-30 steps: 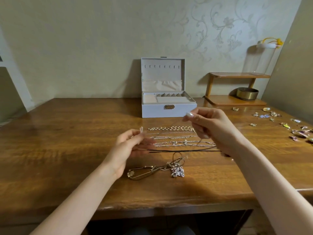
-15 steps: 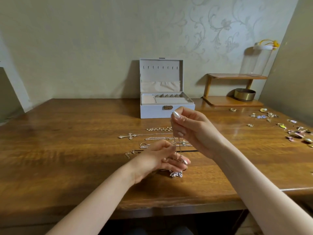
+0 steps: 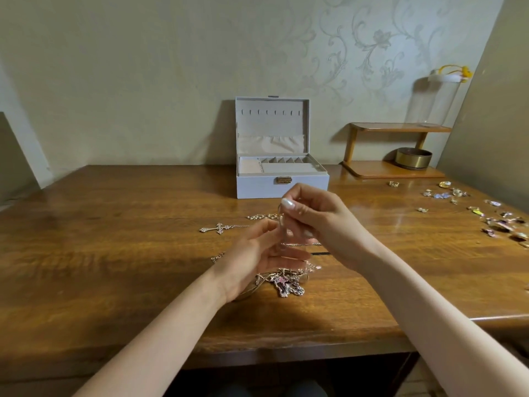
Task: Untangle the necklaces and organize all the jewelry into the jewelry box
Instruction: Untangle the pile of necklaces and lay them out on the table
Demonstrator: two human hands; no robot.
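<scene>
The open jewelry box (image 3: 282, 188) has necklaces (image 3: 287, 286) lying before it.

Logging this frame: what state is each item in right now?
jewelry box, lid open.
thin chain, lifted, pinched by right hand.
left hand, beside the chain lower down, grip unclear.
tangled necklaces, heaped on the table.
cross necklace, lying flat.
small jewelry, scattered, unboxed.

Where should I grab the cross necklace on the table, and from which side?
Pinch the cross itself across its long shaft, coming straight down. It lies flat on the table, clear of the tangle, with bare wood around it; its chain is thin and probably harder to catch. The left hand is nearer, but it holds a necklace now.
</scene>
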